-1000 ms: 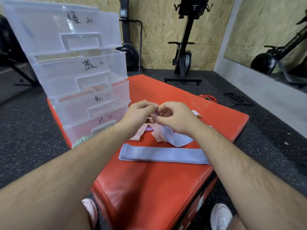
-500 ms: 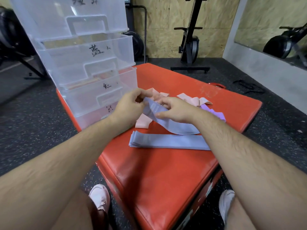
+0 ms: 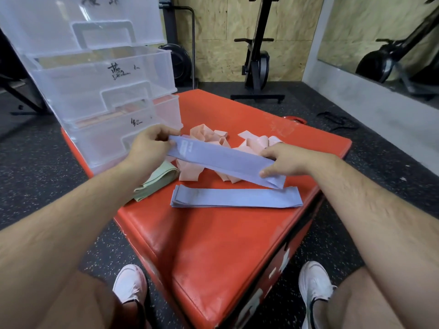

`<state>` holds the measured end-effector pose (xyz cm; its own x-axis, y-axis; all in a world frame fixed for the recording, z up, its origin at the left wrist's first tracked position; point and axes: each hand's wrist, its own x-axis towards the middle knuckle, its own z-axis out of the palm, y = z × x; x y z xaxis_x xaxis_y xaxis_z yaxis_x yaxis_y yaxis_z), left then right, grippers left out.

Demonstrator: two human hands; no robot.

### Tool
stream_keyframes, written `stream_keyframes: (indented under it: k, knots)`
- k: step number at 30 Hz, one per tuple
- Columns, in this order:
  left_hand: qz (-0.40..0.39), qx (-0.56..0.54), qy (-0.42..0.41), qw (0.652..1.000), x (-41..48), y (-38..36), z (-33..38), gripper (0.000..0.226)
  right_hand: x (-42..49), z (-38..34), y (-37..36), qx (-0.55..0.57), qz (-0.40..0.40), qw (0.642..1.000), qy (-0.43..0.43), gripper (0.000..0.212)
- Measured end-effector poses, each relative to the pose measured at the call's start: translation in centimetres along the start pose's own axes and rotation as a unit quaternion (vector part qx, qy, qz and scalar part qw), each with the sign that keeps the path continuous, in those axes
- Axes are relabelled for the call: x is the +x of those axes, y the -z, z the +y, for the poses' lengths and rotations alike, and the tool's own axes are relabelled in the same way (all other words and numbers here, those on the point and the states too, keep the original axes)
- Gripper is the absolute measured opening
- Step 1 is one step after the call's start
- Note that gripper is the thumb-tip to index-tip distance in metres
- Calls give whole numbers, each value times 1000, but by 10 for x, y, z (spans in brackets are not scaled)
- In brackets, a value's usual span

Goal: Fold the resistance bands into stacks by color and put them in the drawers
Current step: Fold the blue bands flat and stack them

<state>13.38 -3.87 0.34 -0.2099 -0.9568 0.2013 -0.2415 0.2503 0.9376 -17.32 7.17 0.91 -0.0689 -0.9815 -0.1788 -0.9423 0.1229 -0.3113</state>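
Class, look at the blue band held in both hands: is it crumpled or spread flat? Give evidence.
Spread flat. The left hand and right hand hold opposite ends of the blue band, which runs straight between them.

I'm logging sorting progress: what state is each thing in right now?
Lavender flat resistance band, held off the surface, pulled straight between both hands.
Left hand, pinching its left end.
Right hand, pinching its right end.
Stack of lavender bands, folded flat on the red padded box.
Pink bands, loose unfolded heap.
Green band, loosely folded beside the drawers.
Clear plastic drawer unit, upright; drawers fully shut or not, cannot tell.
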Motion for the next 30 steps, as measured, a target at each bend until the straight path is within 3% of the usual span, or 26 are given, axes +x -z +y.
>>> stream_keyframes:
  k: [3, 5, 8, 12, 15, 20, 24, 27, 30]
  knots:
    - [-7, -9, 9, 1000, -5, 7, -2, 34, -14, 16, 4, 9, 21, 1000, 4, 15]
    - [-12, -17, 16, 1000, -8, 11, -2, 33, -23, 26, 6, 66, 51, 996, 5, 8]
    - [-33, -15, 33, 999, -17, 12, -2, 31, -36, 33, 7, 172, 83, 982, -1, 16]
    - [-81, 106, 39, 990, -31, 6, -11, 21, -49, 38, 0, 211, 62, 975, -26, 26]
    - [-108, 235, 20, 966, -36, -2, -19, 24, -52, 39, -7, 157, 50, 986, -36, 23]
    - [-122, 349, -50, 928, -40, -18, -29, 32, -48, 39, -21, 49, 55, 997, -30, 23]
    - [-172, 439, -86, 878, -44, -22, -35, 32, -45, 39, -28, -37, 43, 998, -22, 20]
    - [-188, 451, -125, 863, -48, -27, -34, 49, -43, 39, -29, -54, 33, 998, -18, 25]
    - [-230, 427, -139, 864, -53, -35, -30, 58, -44, 37, -31, -65, 2, 998, -19, 48]
